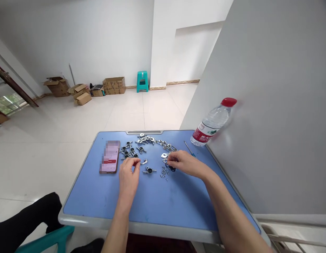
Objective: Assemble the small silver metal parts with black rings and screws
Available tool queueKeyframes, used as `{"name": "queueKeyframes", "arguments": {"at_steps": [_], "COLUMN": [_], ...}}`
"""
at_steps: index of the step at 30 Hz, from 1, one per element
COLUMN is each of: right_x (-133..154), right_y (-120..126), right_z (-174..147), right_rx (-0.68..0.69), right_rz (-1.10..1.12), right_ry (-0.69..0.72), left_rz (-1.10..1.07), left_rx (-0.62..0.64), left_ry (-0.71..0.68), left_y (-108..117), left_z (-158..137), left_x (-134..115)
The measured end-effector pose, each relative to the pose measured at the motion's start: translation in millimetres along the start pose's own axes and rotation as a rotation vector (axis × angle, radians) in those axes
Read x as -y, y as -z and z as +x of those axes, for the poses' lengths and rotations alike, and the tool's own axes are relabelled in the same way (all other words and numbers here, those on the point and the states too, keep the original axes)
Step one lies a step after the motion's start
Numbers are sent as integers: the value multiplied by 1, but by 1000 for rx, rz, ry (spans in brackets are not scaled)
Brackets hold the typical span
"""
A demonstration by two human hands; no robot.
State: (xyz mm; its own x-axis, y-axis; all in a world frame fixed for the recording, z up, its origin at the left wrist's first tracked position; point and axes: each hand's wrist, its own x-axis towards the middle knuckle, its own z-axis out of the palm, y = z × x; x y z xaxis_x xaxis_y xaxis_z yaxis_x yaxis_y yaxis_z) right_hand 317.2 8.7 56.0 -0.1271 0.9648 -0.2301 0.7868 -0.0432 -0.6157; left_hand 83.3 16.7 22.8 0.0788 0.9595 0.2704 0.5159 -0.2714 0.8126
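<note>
My left hand [129, 172] rests over the blue table with thumb and fingertips pinched together; whether anything small is between them is hidden. Just right of those fingertips lies a small bent metal piece [144, 162]. Beyond the hand is a cluster of metal fittings with black round centres [132, 150], and one similar fitting [149, 170] lies alone between my hands. My right hand [183, 162] has its fingers closed over black rings [172, 169]; I cannot see what they grip. Small metal balls [164, 172] are scattered beside it, and a flat metal plate [164, 155] lies just beyond.
A phone [112, 158] lies on the left of the table [94, 200]. Metal plates [146, 139] and long screw-like pieces [166, 145] lie at the back. To the right are a screwdriver [189, 148] and a tilted water bottle [211, 123]. Cardboard boxes [114, 85] and a stool [142, 81] stand beyond.
</note>
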Motion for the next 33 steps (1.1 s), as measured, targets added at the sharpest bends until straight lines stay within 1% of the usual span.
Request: {"name": "queueKeyframes", "arguments": {"at_steps": [2,4,7,10,13,16,19,21,22,24,26,28,30,33], "right_x": [-1,1,5,9,10,9,7,7,8,12,19,24,28,27], "right_y": [3,5,7,5,2,0,-1,-1,-2,-6,-14,-25,-36,-46], "right_z": [-1,-2,-3,-2,0,-1,-2,-3,-3,-3,-2,-1,2,6], "right_rx": [36,58,86,79,52,16,-56,-156,-220,-331,-376,-375,-394,-450], "right_rz": [-87,-174,-279,-335,-382,-407,-381,-331,-296,-211,-140,-118,-123,-91], "right_ry": [-34,-83,-141,-176,-195,-191,-176,-139,-97,25,160,253,291,323], "left_rz": [113,230,434,611,705,691,573,411,286,-43,-392,-602,-695,-743], "left_rx": [27,79,212,329,385,367,276,193,163,156,210,225,212,188], "left_ry": [-22,-65,-152,-207,-232,-239,-228,-176,-128,-1,123,170,205,240], "left_y": [2,2,-3,-12,-21,-24,-23,-21,-21,-23,-28,-33,-38,-39], "left_z": [7,15,27,35,39,40,41,42,43,44,43,40,36,33], "left_x": [0,-2,-12,-20,-21,-16,-12,-11,-12,-13,-15,-16,-18,-17]}}
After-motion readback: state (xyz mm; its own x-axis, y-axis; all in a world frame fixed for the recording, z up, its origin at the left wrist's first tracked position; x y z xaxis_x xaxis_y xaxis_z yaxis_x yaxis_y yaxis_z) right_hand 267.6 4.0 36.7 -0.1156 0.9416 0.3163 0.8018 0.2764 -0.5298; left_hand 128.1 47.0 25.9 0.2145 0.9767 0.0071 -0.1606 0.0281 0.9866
